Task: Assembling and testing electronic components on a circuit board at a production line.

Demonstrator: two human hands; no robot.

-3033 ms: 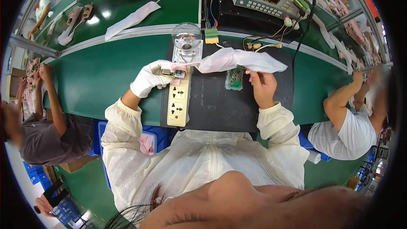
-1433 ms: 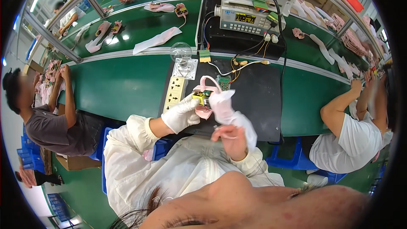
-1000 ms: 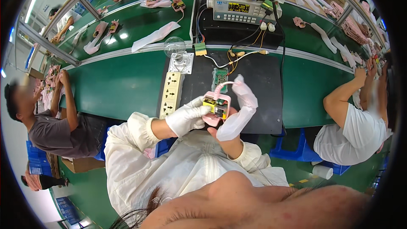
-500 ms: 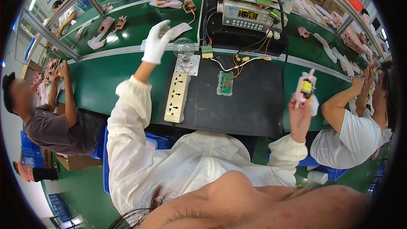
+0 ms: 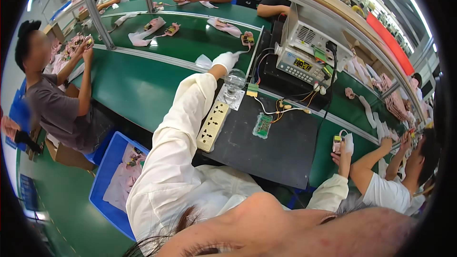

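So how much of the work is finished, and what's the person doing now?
Looks done: the black mat holds only the green circuit board. In hand: the right hand holds a small yellow-and-pink device; the gloved left hand reaches the green belt. Left: many pink pieces there.

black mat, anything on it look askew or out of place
Nothing looks damaged or spilled. The small green circuit board lies loose on the black mat, wires trailing toward the tester. The cream power strip sits at a slant along the mat's left edge.
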